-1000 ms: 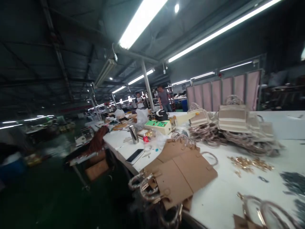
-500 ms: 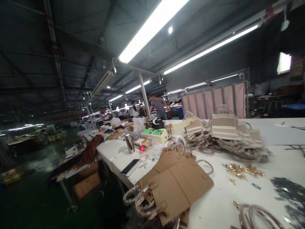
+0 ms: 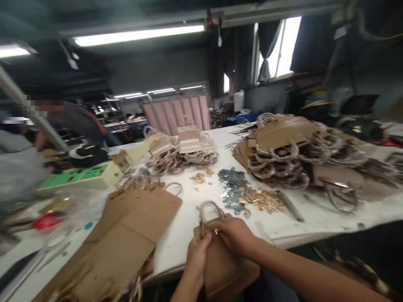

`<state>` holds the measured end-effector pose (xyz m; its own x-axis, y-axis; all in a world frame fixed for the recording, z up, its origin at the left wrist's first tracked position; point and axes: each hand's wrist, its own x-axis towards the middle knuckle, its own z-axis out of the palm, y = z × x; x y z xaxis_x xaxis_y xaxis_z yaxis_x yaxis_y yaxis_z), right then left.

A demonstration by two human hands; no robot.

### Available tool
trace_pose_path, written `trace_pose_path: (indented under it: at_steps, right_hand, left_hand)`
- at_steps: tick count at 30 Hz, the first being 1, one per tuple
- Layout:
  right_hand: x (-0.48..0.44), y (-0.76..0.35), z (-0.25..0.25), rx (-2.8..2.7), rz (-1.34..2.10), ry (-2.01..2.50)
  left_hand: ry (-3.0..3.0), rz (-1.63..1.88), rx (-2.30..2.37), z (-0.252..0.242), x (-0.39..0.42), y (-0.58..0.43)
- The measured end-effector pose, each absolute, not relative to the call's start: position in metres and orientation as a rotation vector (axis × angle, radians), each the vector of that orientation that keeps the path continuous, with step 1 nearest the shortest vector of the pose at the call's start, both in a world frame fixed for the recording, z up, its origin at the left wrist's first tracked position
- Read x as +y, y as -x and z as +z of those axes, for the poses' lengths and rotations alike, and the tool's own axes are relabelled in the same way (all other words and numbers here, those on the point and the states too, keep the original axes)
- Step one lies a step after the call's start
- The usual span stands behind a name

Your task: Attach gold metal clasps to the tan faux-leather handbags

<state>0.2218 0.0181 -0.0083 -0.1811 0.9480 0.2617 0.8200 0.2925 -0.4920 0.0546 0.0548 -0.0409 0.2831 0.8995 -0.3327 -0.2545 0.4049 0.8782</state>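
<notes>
Both my hands grip a brown bag piece (image 3: pixel 223 268) with a looped handle (image 3: pixel 209 209) at the near edge of the white table (image 3: pixel 195 218). My left hand (image 3: pixel 197 253) is closed on its left side. My right hand (image 3: pixel 234 235) is closed over its top, just under the handle. Just beyond my hands lie a heap of grey metal parts (image 3: pixel 233 191) and a heap of gold metal fittings (image 3: pixel 262 199).
Flat brown pieces (image 3: pixel 132 235) lie to the left. A big pile of brown pieces with handles (image 3: pixel 292 151) sits at the right, striped bags (image 3: pixel 189 140) at the back. A green-topped device (image 3: pixel 78 176) and another person (image 3: pixel 72 121) are at the left.
The view has swung right and down from the hall to the table. My two hands with the brown bag piece have come into view.
</notes>
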Motion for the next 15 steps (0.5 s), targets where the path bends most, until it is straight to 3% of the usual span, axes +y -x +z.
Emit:
trace_pose_path:
  at_steps: [5,15]
  right_hand:
    - [-0.01,-0.257,-0.029,-1.742,0.211,1.565]
    - [-0.034,-0.404,-0.075,-1.349,-0.022,2.169]
  left_hand:
    - [-1.187,0.982,1.204,-0.05,0.075,-0.042]
    - [-1.457,0.977,1.316,-0.051,0.073,-0.041]
